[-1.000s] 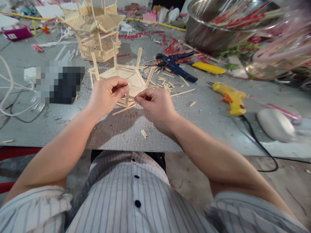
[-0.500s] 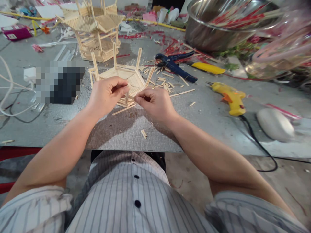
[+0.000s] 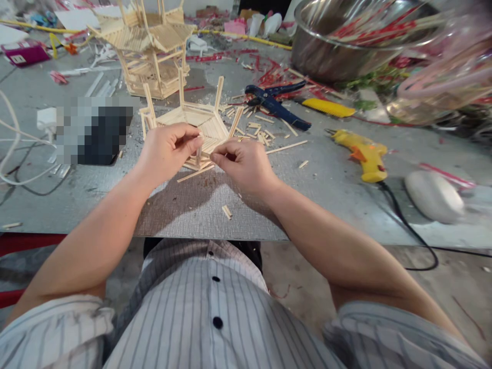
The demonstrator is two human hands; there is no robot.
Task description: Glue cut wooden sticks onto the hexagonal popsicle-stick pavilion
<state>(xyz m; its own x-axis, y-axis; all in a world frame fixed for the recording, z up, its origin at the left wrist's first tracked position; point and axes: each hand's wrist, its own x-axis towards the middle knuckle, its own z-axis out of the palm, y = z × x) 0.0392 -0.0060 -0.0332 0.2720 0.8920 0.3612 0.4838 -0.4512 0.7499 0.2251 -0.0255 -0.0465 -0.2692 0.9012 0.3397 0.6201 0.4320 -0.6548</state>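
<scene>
L hand [image 3: 165, 148]: thumb & fingers pinched on top of slim pale wooden post [image 3: 199, 158], near corner of hexagonal pale wooden stick frame [image 3: 209, 122] on grey textured bench [image 3: 319, 205]. R hand [image 3: 246, 161]: fingertips together at frame's near-right edge; can't tell if clamped on it. Hands slightly apart. Tiered pale wooden stick pavilion [image 3: 151, 42] far L; yellow plastic glue gun [image 3: 367, 156] w/ orange trigger, R side.

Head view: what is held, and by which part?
Left hand pinches the near upright of the stick frame by its top. Right hand is at the frame's edge; its hold is unclear.
</scene>
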